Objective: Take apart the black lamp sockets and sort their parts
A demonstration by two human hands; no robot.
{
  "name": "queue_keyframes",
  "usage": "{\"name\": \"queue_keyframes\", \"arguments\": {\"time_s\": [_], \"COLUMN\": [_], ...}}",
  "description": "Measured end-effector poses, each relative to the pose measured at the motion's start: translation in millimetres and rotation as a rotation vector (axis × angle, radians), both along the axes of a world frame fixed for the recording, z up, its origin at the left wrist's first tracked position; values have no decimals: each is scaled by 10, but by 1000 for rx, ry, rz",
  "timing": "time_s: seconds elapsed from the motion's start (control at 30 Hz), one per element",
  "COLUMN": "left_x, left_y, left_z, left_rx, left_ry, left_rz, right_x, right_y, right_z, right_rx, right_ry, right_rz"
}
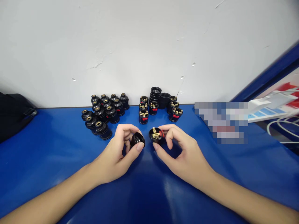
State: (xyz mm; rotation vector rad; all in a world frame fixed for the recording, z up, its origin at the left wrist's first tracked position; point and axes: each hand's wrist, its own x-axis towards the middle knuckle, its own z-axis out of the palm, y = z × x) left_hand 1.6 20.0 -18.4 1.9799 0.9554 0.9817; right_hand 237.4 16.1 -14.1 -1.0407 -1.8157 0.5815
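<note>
My left hand [121, 152] pinches a hollow black lamp holder cap [138, 140] between thumb and fingers, its opening turned toward the right. Close by on the right, my right hand [179, 146] grips a black lamp socket core [156, 134] with brass terminals facing up and a red part at its side. The two pieces are apart, with a small gap between them. Behind my left hand stand several closed black lamp holders [102, 130], each with a brass-coloured ring on top. Several more socket cores [144, 117] stand upright beyond my hands.
A stack of black threaded rings [155, 93] and a separate black ring [164, 100] stand near the white wall [140, 46]. A dark bag [16, 115] lies at the left of the blue table [58, 149]. Papers [259, 115] and white cables [280, 127] are at the right.
</note>
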Motion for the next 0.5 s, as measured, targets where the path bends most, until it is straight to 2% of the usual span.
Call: {"name": "queue_keyframes", "arguments": {"time_s": [0.23, 0.33, 0.5], "left_x": [-12, -9, 7], "left_y": [38, 47, 51], "left_z": [-37, -24, 2], "left_rx": [55, 63, 48], "left_ry": [39, 69, 89], "left_rz": [21, 67, 92], "right_x": [23, 34, 34], "right_y": [55, 47, 15], "right_z": [-52, -58, -28], "right_rx": [-22, 68, 171], "right_ry": [-93, -128, -183], "right_rz": [-31, -48, 32]}}
